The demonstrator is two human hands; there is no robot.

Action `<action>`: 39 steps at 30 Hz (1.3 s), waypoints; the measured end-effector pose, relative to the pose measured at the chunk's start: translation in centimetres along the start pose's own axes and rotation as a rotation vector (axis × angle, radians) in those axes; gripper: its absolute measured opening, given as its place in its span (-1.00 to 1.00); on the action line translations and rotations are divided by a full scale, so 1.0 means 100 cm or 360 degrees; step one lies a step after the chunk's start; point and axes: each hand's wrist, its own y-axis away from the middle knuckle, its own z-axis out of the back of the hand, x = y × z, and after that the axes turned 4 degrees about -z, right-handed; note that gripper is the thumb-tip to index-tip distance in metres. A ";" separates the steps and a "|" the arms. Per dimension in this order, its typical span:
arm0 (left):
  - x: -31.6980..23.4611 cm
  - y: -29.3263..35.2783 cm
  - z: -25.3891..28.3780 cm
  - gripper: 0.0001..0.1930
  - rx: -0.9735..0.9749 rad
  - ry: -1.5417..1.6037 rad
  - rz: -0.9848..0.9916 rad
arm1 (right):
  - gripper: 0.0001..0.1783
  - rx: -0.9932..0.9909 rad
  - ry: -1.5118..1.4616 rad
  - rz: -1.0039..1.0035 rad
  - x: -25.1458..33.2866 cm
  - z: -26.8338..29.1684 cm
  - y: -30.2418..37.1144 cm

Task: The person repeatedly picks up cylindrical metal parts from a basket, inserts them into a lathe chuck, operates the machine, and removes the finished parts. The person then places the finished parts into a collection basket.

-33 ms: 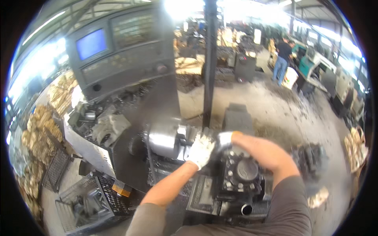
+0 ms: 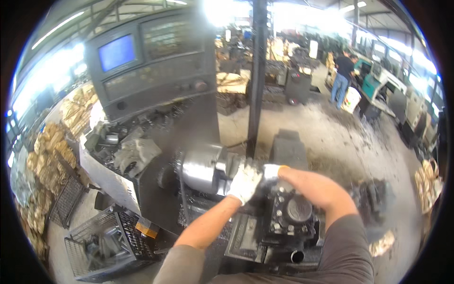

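Note:
A shiny round lathe chuck (image 2: 196,171) with jaws on its right-hand face sits at the middle of the machine. Just right of the jaws, my left hand (image 2: 245,183) in a whitish work glove has its fingers curled over a part at the chuck, which the glove mostly hides. Close beside it, my right hand (image 2: 271,172) is gloved too, reaching in from the right above the tool post. Its fingers are hidden from view. The dark bolted tool post (image 2: 289,210), with a round cap on top, stands below my right forearm.
A control panel (image 2: 142,75) with a blue screen rises at the far left. Metal parts lie on a tray (image 2: 111,177) and in a black crate (image 2: 123,236). A dark post (image 2: 257,80) stands behind the chuck. Another person (image 2: 341,78) works at a far machine.
The whole view has shifted slightly right and down. The chuck's jaws look turned a little. Both hands remain close together beside the chuck.

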 end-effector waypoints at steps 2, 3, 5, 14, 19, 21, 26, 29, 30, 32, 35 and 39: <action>-0.006 0.002 -0.014 -0.47 -0.0011 0.0206 0.0056 | -0.50 0.0075 -0.0198 -0.0134 -0.020 -0.012 -0.017; -0.017 -0.004 0.001 -0.46 0.0174 0.0087 0.0088 | -0.42 0.0208 -0.0341 -0.0254 -0.040 -0.020 -0.021; -0.022 0.005 -0.006 -0.42 0.0110 -0.0046 0.0138 | -0.38 0.0445 -0.0566 -0.0382 -0.075 -0.025 -0.019; -0.029 -0.004 0.011 -0.29 0.0191 0.0032 0.0220 | -0.43 0.0263 -0.0194 -0.0186 -0.078 -0.033 -0.003; -0.025 0.003 -0.014 -0.20 0.0141 0.0041 0.0173 | -0.56 -0.0978 -0.0246 0.0034 -0.137 -0.036 0.101; -0.020 0.001 0.008 -0.12 0.0184 0.0123 0.0281 | -0.48 -0.1452 -0.0476 -0.0448 -0.077 -0.012 0.143; -0.019 0.033 0.052 -0.01 -0.0349 0.0172 0.0076 | -0.17 -0.2015 -0.0913 -0.0771 -0.046 -0.097 0.292; 0.011 0.096 0.072 -0.09 -0.0425 -0.0179 0.0294 | -0.15 -0.1703 -0.1244 -0.1697 -0.009 -0.214 0.365; 0.019 0.105 0.075 -0.11 -0.0552 -0.0285 0.0346 | -0.16 -0.1840 -0.1219 -0.1751 -0.016 -0.296 0.385; 0.052 0.103 0.073 -0.13 -0.0675 -0.0314 0.0242 | -0.28 -0.1676 -0.1616 -0.2246 -0.007 -0.425 0.403; 0.074 0.064 0.075 -0.20 -0.0570 -0.0285 0.0098 | -0.37 -0.0890 -0.0653 -0.3030 -0.006 -0.665 0.448; 0.102 0.067 0.119 -0.26 -0.0323 -0.0210 0.0050 | -0.57 -0.1338 -0.1549 -0.1759 0.011 -0.385 0.397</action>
